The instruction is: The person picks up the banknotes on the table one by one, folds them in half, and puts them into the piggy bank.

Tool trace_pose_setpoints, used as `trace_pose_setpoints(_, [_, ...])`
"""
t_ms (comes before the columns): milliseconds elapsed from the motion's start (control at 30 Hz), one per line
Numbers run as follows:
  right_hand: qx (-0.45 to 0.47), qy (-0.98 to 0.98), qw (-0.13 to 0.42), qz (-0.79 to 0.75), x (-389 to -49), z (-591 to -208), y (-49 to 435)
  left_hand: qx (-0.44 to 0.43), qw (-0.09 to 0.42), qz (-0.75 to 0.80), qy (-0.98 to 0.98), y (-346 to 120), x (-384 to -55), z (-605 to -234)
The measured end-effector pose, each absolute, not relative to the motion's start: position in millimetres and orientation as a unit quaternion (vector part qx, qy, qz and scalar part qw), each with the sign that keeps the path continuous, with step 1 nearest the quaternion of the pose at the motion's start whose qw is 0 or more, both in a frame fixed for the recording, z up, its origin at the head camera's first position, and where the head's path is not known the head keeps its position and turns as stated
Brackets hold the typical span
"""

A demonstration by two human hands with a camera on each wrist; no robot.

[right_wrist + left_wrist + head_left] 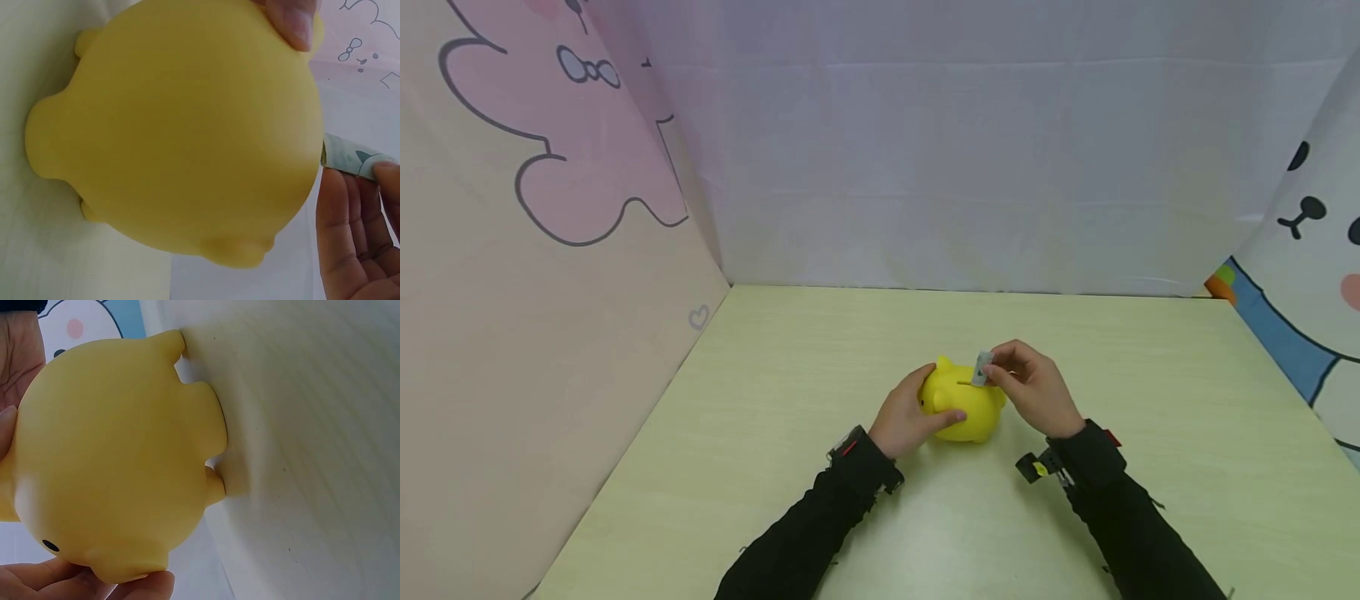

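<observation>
A yellow piggy bank (973, 414) stands on its feet on the table, its snout turned to the left. My left hand (901, 418) grips it around the head end, thumb on the near side and fingers on the far side. In the left wrist view the piggy bank (119, 437) fills much of the picture. Between thumb and fingers, my right hand (1037, 392) pinches a folded pale banknote-like paper (981, 369). The lower end of this paper (345, 154) is right at the slot on the piggy bank's back.
Under both arms spreads a pale yellow-green table (820, 333). A white curtain (955, 183) hangs along its far edge. Printed cloth with cartoon figures stands at the left and right sides. Dark straps with small cameras sit on both wrists.
</observation>
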State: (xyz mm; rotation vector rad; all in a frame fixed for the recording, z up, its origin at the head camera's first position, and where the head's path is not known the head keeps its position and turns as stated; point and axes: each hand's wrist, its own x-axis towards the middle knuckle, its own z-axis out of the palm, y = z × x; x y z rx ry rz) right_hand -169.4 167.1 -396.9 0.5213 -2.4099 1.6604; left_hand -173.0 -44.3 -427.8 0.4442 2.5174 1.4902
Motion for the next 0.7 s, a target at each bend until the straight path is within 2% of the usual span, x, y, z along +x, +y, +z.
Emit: trace_pose_setpoints(700, [0.159, -0.845, 0.088, 0.503, -169.8, -401.8, 163.2, 0.153, 0.100, 0.499, 0.847, -45.3, -170.8, -425.7])
